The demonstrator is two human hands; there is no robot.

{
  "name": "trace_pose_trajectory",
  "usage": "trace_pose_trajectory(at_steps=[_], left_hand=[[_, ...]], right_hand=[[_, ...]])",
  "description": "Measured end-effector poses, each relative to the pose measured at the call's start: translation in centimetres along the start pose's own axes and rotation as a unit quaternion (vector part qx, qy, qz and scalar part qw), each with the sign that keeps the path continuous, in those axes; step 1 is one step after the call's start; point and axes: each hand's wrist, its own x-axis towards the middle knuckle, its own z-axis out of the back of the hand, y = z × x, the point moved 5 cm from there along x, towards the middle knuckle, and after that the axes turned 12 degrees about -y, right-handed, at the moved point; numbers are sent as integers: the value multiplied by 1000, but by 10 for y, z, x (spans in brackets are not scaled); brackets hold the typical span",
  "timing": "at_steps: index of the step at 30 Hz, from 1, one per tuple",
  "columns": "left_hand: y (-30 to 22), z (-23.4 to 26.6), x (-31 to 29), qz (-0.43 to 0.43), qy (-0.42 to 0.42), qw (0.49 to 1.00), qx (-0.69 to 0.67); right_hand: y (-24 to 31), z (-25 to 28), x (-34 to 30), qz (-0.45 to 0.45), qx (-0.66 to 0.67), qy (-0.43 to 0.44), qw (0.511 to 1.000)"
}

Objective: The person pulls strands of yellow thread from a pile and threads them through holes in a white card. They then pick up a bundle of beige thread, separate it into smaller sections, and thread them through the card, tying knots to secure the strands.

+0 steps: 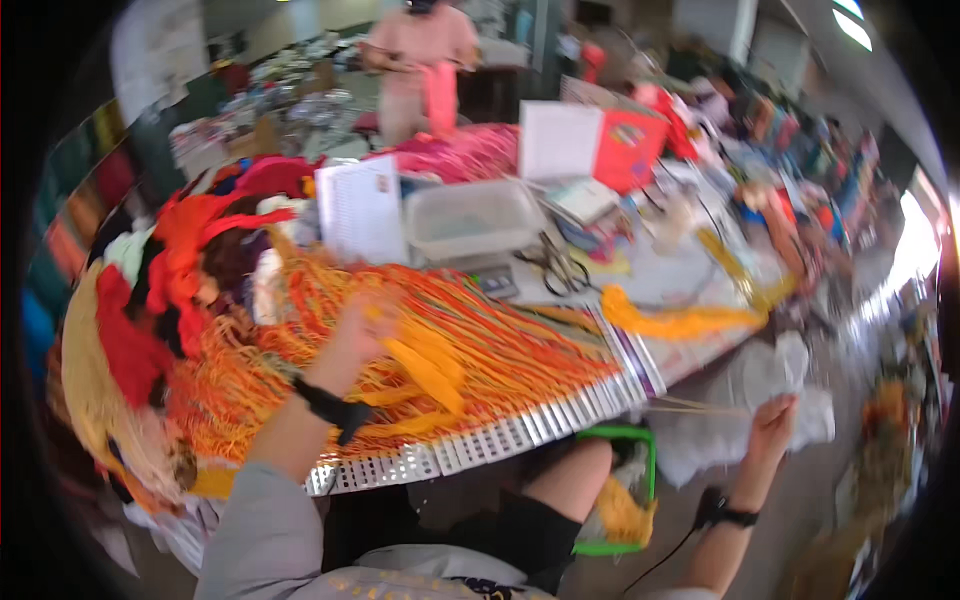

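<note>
Orange, yellow and red yarn strands (520,345) lie spread in a thick fan over the table in front of me. Their near ends run to a perforated metal strip (490,447) along the table's edge. My left hand (362,328) is over the strands, beside a yellow bundle of yarn (430,370); motion smears its fingers, so its grip is unclear. Out to the right, past the table edge, my right hand (772,425) is closed in a pinch. Thin pale strands of yarn (700,407) stretch from it back toward the strip's right end.
Black scissors (555,268), a clear plastic tub (470,222) and an upright white booklet (360,212) stand behind the strands. A yellow yarn hank (680,318) lies at right. Below the edge is a green-rimmed basket (650,500). A person (420,60) stands across the table.
</note>
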Motion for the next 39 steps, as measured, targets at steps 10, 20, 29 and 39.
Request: trace_pose_trajectory(at_steps=[10, 20, 29, 39], left_hand=[[155, -123, -4, 186, 134, 966, 121], [282, -106, 8, 309, -36, 930, 198], [287, -114, 32, 202, -4, 902, 381], [271, -123, 36, 12, 20, 813, 582]], right_hand=[[-131, -48, -21, 17, -507, 43, 861], [-258, -16, -33, -162, -643, 200, 721], [-261, -21, -24, -189, -647, 162, 721], [-259, -20, -29, -239, -610, 145, 741]])
